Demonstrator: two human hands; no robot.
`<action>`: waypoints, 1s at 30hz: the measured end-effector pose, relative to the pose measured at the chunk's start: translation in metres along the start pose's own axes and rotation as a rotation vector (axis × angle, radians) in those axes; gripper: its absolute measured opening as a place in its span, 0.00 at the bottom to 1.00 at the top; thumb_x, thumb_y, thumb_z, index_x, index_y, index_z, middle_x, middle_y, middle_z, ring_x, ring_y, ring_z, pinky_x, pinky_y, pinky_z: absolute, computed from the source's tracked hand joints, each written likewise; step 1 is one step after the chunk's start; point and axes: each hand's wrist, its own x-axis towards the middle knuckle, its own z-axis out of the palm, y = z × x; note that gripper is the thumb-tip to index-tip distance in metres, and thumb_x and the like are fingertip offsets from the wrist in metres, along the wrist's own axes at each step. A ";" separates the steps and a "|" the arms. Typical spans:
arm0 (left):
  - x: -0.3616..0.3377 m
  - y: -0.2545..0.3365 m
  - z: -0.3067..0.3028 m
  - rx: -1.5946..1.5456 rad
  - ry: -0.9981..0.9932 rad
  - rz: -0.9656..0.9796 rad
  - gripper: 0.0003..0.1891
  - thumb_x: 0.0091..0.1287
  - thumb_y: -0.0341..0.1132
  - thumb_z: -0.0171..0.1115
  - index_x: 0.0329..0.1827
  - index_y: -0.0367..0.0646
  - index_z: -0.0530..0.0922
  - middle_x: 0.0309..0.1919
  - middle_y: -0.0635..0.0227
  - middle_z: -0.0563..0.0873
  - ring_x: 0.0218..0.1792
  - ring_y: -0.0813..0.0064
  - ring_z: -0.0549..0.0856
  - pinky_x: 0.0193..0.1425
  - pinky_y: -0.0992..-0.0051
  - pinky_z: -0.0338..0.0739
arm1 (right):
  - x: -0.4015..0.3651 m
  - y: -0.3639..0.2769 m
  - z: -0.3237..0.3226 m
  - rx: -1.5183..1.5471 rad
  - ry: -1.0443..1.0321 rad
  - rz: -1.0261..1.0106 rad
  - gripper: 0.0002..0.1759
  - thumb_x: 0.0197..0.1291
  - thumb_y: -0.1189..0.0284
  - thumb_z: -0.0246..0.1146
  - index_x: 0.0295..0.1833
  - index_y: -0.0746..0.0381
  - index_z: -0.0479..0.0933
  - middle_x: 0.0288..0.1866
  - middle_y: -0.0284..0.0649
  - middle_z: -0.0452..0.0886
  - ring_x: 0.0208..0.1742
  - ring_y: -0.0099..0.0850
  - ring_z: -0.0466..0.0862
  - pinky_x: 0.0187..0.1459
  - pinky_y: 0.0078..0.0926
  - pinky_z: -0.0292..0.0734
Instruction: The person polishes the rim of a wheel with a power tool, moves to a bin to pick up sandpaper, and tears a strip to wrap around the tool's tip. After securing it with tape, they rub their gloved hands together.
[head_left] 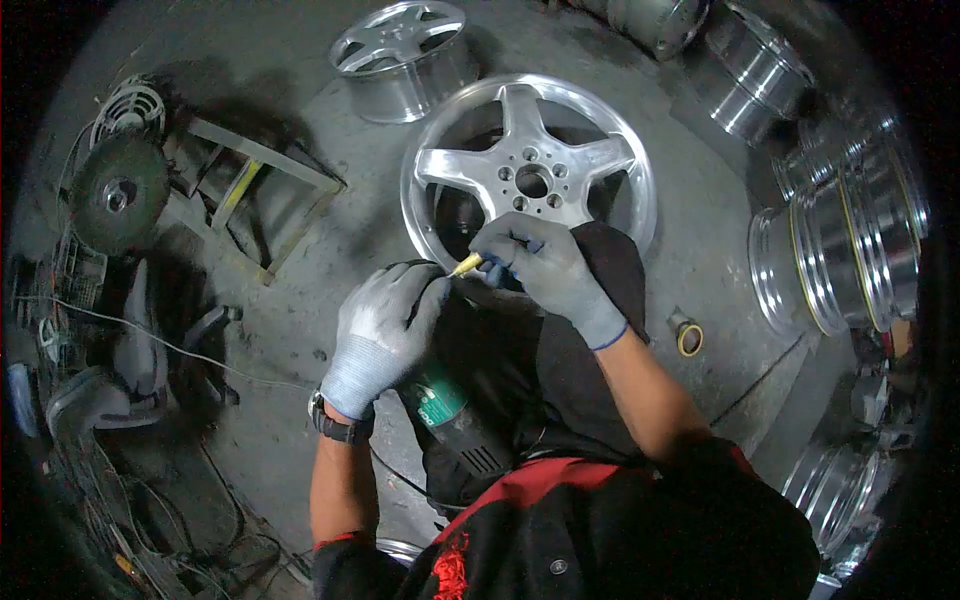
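My left hand (385,325), in a grey-white work glove, is closed around the front end of a green and black corded power tool (440,408). The tool rests along my lap with its vented rear toward my body. My right hand (540,268), gloved too, pinches a small yellow pointed piece (466,264) between thumb and fingers. That piece's tip meets the tool's nose near my left thumb; the exact contact is too small to make out. Just beyond my hands, a shiny five-spoke alloy wheel (522,110) lies face up on the floor.
Another alloy wheel (400,85) stands behind it. Several polished rims (830,245) line the right side. A roll of tape (689,339) lies on the floor by my right knee. At left are a metal frame (265,165), a round disc (118,193) and tangled cables (150,520).
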 end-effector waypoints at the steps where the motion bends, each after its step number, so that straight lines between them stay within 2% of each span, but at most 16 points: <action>1: 0.000 0.000 -0.001 0.002 0.004 -0.003 0.13 0.72 0.41 0.64 0.48 0.41 0.85 0.44 0.57 0.89 0.47 0.53 0.86 0.52 0.58 0.80 | 0.001 0.002 -0.002 -0.002 -0.018 -0.049 0.10 0.74 0.69 0.64 0.45 0.65 0.84 0.36 0.34 0.85 0.36 0.17 0.82 0.40 0.20 0.79; 3: 0.000 0.001 -0.003 0.002 -0.026 -0.017 0.13 0.72 0.41 0.63 0.48 0.41 0.85 0.43 0.57 0.89 0.46 0.53 0.86 0.52 0.58 0.81 | 0.002 0.002 -0.002 -0.003 -0.039 -0.098 0.09 0.74 0.71 0.64 0.47 0.65 0.84 0.37 0.35 0.86 0.37 0.18 0.83 0.41 0.20 0.80; 6: -0.001 0.002 0.000 0.018 0.008 -0.018 0.12 0.73 0.42 0.63 0.48 0.42 0.85 0.43 0.57 0.89 0.45 0.53 0.86 0.51 0.58 0.81 | -0.001 -0.002 -0.001 -0.068 0.025 -0.170 0.11 0.75 0.67 0.63 0.49 0.65 0.83 0.36 0.35 0.86 0.34 0.18 0.83 0.37 0.19 0.79; 8: 0.001 0.005 -0.001 0.035 -0.013 -0.049 0.12 0.72 0.42 0.64 0.47 0.42 0.85 0.43 0.57 0.89 0.45 0.53 0.86 0.51 0.58 0.81 | -0.004 -0.007 -0.004 0.120 0.056 0.128 0.15 0.77 0.61 0.62 0.49 0.64 0.83 0.34 0.35 0.86 0.29 0.18 0.82 0.32 0.18 0.77; 9: 0.002 0.006 -0.001 0.053 -0.036 -0.080 0.12 0.72 0.42 0.64 0.47 0.43 0.85 0.42 0.58 0.89 0.45 0.53 0.86 0.50 0.57 0.81 | -0.005 -0.006 -0.005 0.120 0.058 0.127 0.15 0.77 0.61 0.62 0.49 0.64 0.83 0.34 0.35 0.86 0.29 0.18 0.82 0.32 0.18 0.77; 11: 0.001 0.004 0.002 0.043 -0.018 -0.079 0.12 0.71 0.42 0.65 0.46 0.43 0.85 0.42 0.58 0.88 0.45 0.53 0.86 0.50 0.57 0.80 | -0.011 -0.004 -0.005 0.163 0.017 0.292 0.20 0.77 0.55 0.61 0.48 0.63 0.82 0.31 0.34 0.84 0.25 0.17 0.80 0.27 0.17 0.75; 13: 0.001 0.004 0.004 0.032 0.000 -0.075 0.11 0.71 0.42 0.65 0.46 0.43 0.85 0.41 0.58 0.88 0.44 0.53 0.86 0.49 0.57 0.80 | -0.019 -0.005 0.006 0.146 0.003 0.293 0.20 0.77 0.54 0.62 0.46 0.63 0.82 0.30 0.33 0.83 0.24 0.18 0.80 0.27 0.17 0.74; 15: 0.002 0.008 0.004 0.096 -0.008 -0.101 0.10 0.70 0.38 0.67 0.49 0.44 0.86 0.42 0.58 0.88 0.44 0.54 0.88 0.49 0.61 0.82 | -0.018 -0.006 0.017 0.130 -0.008 0.295 0.21 0.76 0.54 0.62 0.45 0.63 0.82 0.29 0.33 0.82 0.24 0.18 0.80 0.26 0.17 0.74; 17: 0.003 0.012 0.007 0.101 -0.001 -0.107 0.10 0.69 0.39 0.67 0.46 0.44 0.86 0.40 0.58 0.88 0.43 0.53 0.87 0.48 0.59 0.81 | -0.014 -0.007 0.029 0.008 0.098 0.320 0.20 0.75 0.55 0.64 0.43 0.64 0.81 0.27 0.32 0.81 0.24 0.18 0.80 0.26 0.16 0.74; 19: 0.004 0.012 0.006 0.112 0.004 -0.110 0.10 0.69 0.40 0.67 0.44 0.44 0.85 0.38 0.58 0.87 0.43 0.52 0.86 0.47 0.58 0.80 | -0.014 -0.011 0.037 0.059 0.152 0.322 0.18 0.74 0.58 0.66 0.42 0.65 0.80 0.28 0.33 0.82 0.25 0.18 0.80 0.26 0.17 0.75; 22: 0.004 0.011 0.004 0.100 -0.013 -0.088 0.10 0.68 0.37 0.68 0.49 0.44 0.87 0.41 0.57 0.89 0.43 0.53 0.87 0.48 0.60 0.82 | -0.019 -0.011 0.044 0.146 0.194 0.331 0.16 0.75 0.62 0.65 0.43 0.66 0.79 0.31 0.36 0.83 0.26 0.19 0.81 0.27 0.17 0.75; 24: 0.004 0.010 0.004 0.072 -0.012 -0.070 0.10 0.68 0.36 0.68 0.49 0.43 0.86 0.41 0.56 0.89 0.44 0.52 0.88 0.48 0.60 0.82 | -0.023 -0.004 0.047 0.175 0.213 0.220 0.14 0.76 0.64 0.63 0.46 0.67 0.79 0.32 0.37 0.84 0.27 0.20 0.82 0.28 0.19 0.76; 30: 0.003 0.001 0.006 -0.021 0.017 -0.038 0.11 0.69 0.35 0.67 0.49 0.41 0.86 0.42 0.55 0.89 0.44 0.50 0.88 0.49 0.61 0.82 | -0.035 0.024 0.046 0.205 0.174 0.094 0.09 0.77 0.71 0.60 0.50 0.65 0.80 0.38 0.37 0.85 0.28 0.20 0.82 0.31 0.19 0.75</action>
